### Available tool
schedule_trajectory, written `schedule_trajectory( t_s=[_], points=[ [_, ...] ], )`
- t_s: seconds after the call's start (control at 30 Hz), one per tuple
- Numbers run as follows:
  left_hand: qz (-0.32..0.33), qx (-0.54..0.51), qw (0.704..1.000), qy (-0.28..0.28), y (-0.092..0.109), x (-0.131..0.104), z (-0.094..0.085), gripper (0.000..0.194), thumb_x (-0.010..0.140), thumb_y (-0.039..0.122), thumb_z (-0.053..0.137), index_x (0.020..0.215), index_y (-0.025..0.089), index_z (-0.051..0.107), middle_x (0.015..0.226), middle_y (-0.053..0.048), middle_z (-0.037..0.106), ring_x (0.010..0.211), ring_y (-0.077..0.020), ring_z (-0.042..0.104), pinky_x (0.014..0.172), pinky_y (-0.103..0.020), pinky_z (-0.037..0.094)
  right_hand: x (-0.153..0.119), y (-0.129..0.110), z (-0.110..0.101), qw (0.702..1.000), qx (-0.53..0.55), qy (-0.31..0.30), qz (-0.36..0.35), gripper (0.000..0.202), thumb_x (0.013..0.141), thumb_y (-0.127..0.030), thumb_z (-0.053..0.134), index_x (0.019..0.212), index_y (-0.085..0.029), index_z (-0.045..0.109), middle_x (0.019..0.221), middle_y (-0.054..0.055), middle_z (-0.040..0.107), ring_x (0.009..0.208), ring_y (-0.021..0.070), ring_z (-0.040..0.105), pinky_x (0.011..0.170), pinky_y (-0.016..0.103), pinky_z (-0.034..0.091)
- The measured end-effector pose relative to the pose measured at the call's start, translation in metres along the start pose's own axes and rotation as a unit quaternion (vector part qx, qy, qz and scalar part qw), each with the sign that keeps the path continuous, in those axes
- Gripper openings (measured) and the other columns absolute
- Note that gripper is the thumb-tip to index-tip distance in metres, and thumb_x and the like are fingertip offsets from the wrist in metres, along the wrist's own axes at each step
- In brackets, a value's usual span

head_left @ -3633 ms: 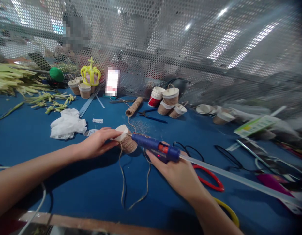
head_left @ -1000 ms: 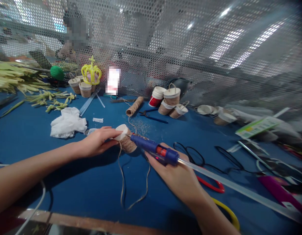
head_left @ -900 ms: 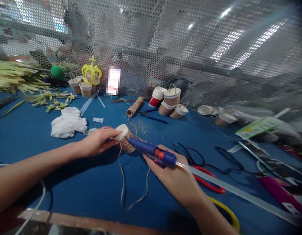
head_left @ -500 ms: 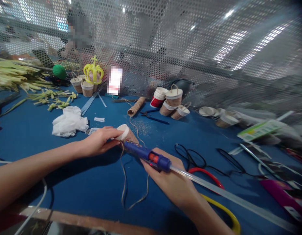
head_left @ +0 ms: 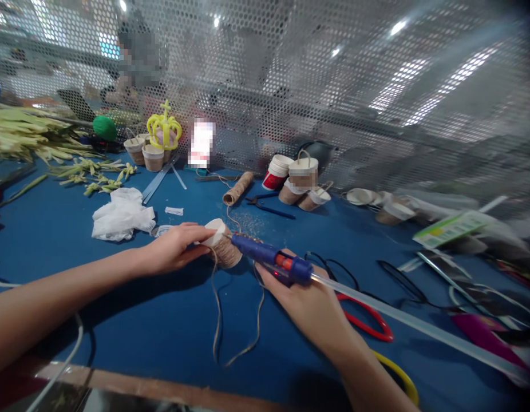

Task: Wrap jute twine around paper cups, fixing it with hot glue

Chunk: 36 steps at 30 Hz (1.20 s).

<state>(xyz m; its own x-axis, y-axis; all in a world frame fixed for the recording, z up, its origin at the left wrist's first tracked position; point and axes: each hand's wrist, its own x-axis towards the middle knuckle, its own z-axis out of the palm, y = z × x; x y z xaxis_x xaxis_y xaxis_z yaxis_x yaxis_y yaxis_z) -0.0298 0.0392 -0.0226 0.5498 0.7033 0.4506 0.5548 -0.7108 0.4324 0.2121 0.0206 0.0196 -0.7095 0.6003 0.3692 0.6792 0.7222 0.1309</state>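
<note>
My left hand (head_left: 179, 247) grips a small paper cup (head_left: 225, 252) by its white rim; the cup lies tilted, its side wrapped in brown twine. In my right hand (head_left: 305, 297) is a blue glue gun (head_left: 265, 256), its nozzle at the cup's wrapped side near the rim. A long clear glue stick (head_left: 394, 312) sticks out of the gun's back end toward the lower right. Loose twine (head_left: 217, 309) hangs from the cup in a loop over the blue table, and a twine roll (head_left: 238, 189) lies behind.
Behind the cup lie blue-handled pliers (head_left: 271, 207) and several twine-wrapped cups (head_left: 303, 171). Crumpled white cloth (head_left: 122, 214) is at left, near pale green husks (head_left: 104, 177). Red-handled (head_left: 368, 320) and yellow-handled (head_left: 398, 372) tools and black cables lie at right. A perforated metal screen (head_left: 256, 74) stands behind.
My right hand has moved the glue gun to the right and slightly up, uncovering more of the cup's twine-wrapped side. My left hand has stayed on the cup.
</note>
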Motion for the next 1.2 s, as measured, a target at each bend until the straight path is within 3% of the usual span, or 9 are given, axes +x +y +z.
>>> schedule_trajectory(
  t_s=[0.13,0.37,0.5,0.6,0.7,0.8,0.9,1.0,1.2],
  points=[
    [0.002,-0.01,1.0,0.002,0.0,0.0,0.0,0.025,0.086,0.021,0.041,0.107,0.012,0.052,0.088,-0.009,0.062,0.081,-0.0177,0.056,0.072,-0.027,0.044,-0.005,0.007,0.01,0.983,-0.146,0.035,-0.106,0.041,0.074,-0.001,0.035,0.093,-0.018,0.068,0.07,0.009,0.068,0.076,0.0268,0.063,0.063,0.039,0.048],
    [-0.026,0.009,0.999,-0.015,0.004,0.0,-0.002,0.025,0.086,0.024,0.041,0.103,0.011,0.054,0.086,-0.008,0.062,0.078,-0.0182,0.056,0.07,-0.027,0.043,0.005,0.011,0.013,0.983,-0.112,0.096,-0.109,0.037,0.074,0.0,0.036,0.085,-0.014,0.069,0.063,0.009,0.066,0.061,0.0244,0.062,0.054,0.033,0.047],
    [-0.034,-0.006,0.999,-0.025,0.006,0.002,-0.003,0.023,0.086,0.023,0.04,0.099,0.01,0.055,0.088,-0.009,0.061,0.079,-0.0179,0.055,0.07,-0.026,0.042,0.01,0.014,0.014,0.996,0.072,0.053,0.02,0.026,0.077,-0.01,0.045,0.083,-0.018,0.068,0.064,0.007,0.067,0.062,0.023,0.063,0.059,0.034,0.047],
    [-0.032,-0.015,0.999,-0.022,0.006,0.003,-0.003,0.024,0.085,0.021,0.04,0.1,0.009,0.054,0.086,-0.01,0.061,0.077,-0.0177,0.055,0.069,-0.026,0.042,0.014,0.013,0.013,0.953,0.251,0.018,0.169,0.014,0.074,-0.021,0.053,0.078,-0.019,0.066,0.054,0.003,0.063,0.054,0.02,0.06,0.057,0.032,0.047],
    [-0.047,-0.029,0.998,-0.025,0.006,0.003,-0.003,0.023,0.084,0.022,0.041,0.1,0.011,0.054,0.088,-0.01,0.062,0.079,-0.0183,0.056,0.07,-0.027,0.043,0.02,0.011,0.012,0.9,0.336,-0.002,0.28,0.016,0.073,-0.031,0.056,0.075,-0.016,0.061,0.043,-0.002,0.053,0.038,0.0153,0.052,0.045,0.029,0.044],
    [-0.066,-0.043,0.997,-0.025,0.005,0.003,-0.003,0.02,0.084,0.022,0.041,0.095,0.013,0.055,0.09,-0.01,0.062,0.082,-0.0184,0.057,0.072,-0.027,0.043,0.024,0.018,0.013,0.849,0.372,0.009,0.374,0.021,0.074,-0.036,0.054,0.077,-0.015,0.055,0.05,-0.002,0.054,0.043,0.0129,0.052,0.044,0.025,0.043],
    [-0.069,-0.045,0.996,-0.023,0.006,0.002,-0.002,0.019,0.084,0.022,0.04,0.088,0.013,0.056,0.089,-0.009,0.062,0.082,-0.0188,0.058,0.073,-0.027,0.043,0.026,0.036,0.017,0.835,0.352,0.014,0.423,0.025,0.077,-0.039,0.052,0.082,-0.014,0.054,0.062,0.001,0.057,0.054,0.0123,0.054,0.049,0.024,0.043],
    [-0.074,-0.043,0.996,-0.016,0.007,0.002,-0.002,0.019,0.084,0.022,0.04,0.088,0.013,0.056,0.089,-0.009,0.062,0.082,-0.0197,0.057,0.073,-0.029,0.043,0.026,0.057,0.027,0.816,0.329,-0.038,0.474,0.031,0.084,-0.039,0.044,0.079,-0.01,0.056,0.064,0.003,0.057,0.055,0.0119,0.054,0.051,0.025,0.044],
    [-0.077,-0.044,0.996,-0.015,0.009,0.002,-0.001,0.019,0.084,0.022,0.041,0.09,0.014,0.057,0.087,-0.007,0.062,0.079,-0.0187,0.057,0.072,-0.028,0.043,0.028,0.079,0.047,0.787,0.268,-0.123,0.542,0.03,0.085,-0.03,0.05,0.11,-0.015,0.05,0.108,0.007,0.054,0.088,0.0176,0.056,0.073,0.037,0.048]
  ],
)
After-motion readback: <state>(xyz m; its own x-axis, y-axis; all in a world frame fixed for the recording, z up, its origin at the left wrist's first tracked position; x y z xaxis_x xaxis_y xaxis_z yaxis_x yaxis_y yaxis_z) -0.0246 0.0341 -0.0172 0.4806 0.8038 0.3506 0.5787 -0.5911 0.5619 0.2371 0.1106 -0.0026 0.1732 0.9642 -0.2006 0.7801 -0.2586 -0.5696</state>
